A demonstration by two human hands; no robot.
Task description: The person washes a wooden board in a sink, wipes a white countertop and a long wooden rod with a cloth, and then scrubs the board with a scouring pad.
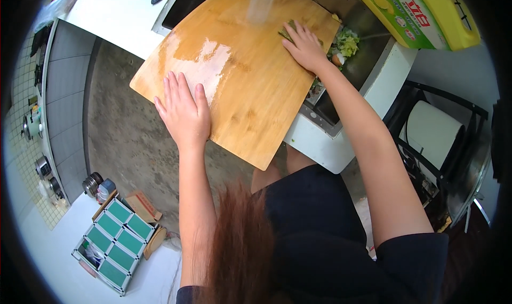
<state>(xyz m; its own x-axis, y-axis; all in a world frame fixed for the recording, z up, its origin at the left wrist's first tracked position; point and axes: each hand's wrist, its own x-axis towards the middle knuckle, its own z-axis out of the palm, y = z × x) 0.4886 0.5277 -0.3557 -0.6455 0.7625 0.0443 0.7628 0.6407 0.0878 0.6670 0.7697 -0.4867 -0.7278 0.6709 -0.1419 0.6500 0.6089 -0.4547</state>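
Note:
A large wet wooden cutting board [256, 76] lies over the sink, and its near end juts out past the counter. Spread flat on the near left part of the board is my left hand [186, 110], all five fingers on top. My right hand [306, 45] presses a green scouring pad [294, 29] against the right side of the board; most of the pad is hidden under my fingers. From the top of the view a stream of water [262, 5] falls onto the far part of the board. Water glistens in a patch ahead of my left hand.
Vegetable scraps [346, 43] and an eggshell [338, 59] lie in the steel sink [370, 53]. A yellow-green detergent jug [420, 15] stands right of it. Behind are a black rack [444, 92] and, lower left, a green-panelled drawer cabinet [120, 234].

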